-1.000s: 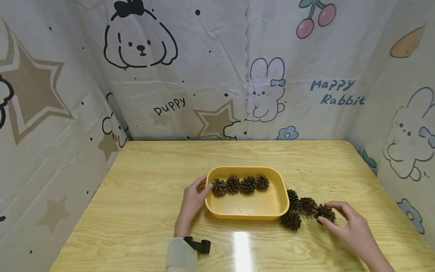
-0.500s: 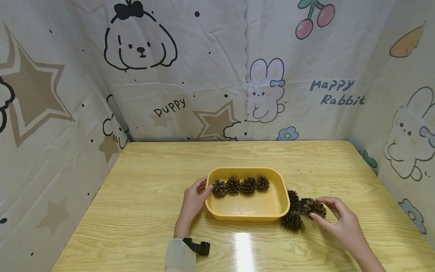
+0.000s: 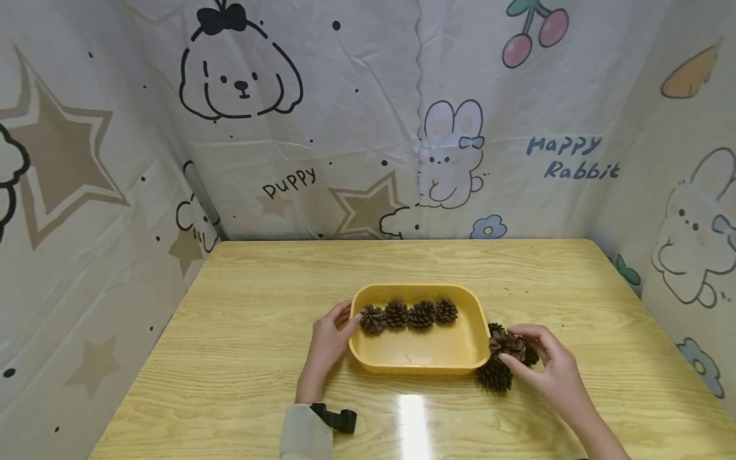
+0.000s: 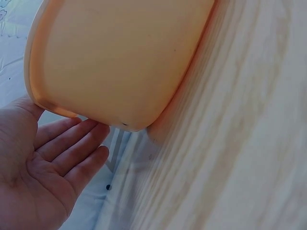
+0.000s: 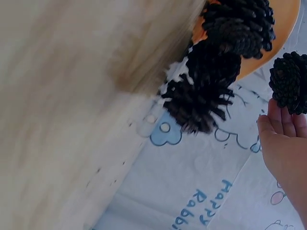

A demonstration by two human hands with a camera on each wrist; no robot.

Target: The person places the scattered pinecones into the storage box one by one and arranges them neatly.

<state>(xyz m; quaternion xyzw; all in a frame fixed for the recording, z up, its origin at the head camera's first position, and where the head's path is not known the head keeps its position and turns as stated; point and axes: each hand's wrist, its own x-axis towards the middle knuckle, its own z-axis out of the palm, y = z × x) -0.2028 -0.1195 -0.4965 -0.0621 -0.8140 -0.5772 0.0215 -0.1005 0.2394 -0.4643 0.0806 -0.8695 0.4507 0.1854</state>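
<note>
My left hand (image 3: 328, 340) grips the left end of a yellow plastic tray (image 3: 414, 368), thumb over the rim and fingers along the outer wall, as the left wrist view of the tray (image 4: 115, 62) also shows. Inside, several brown pine cones (image 3: 421, 314) sit in a row toward the back wall. My right hand (image 3: 549, 361) holds another pine cone (image 3: 506, 345) between thumb and fingers, close to the tray's right rim. In the right wrist view this held pine cone (image 5: 289, 81) is raised above the loose ones.
Loose pine cones (image 3: 496, 375) lie against the tray's right end, partly covered by the held one. The wooden table (image 3: 253, 306) is bordered at back and sides by a printed cloth (image 3: 356, 128). A black wrist strap (image 3: 344, 420) is on my left forearm.
My right hand has lifted its pine cone and carried it left, over the loose cones toward the tray's right rim. My left hand has stayed on the tray.
</note>
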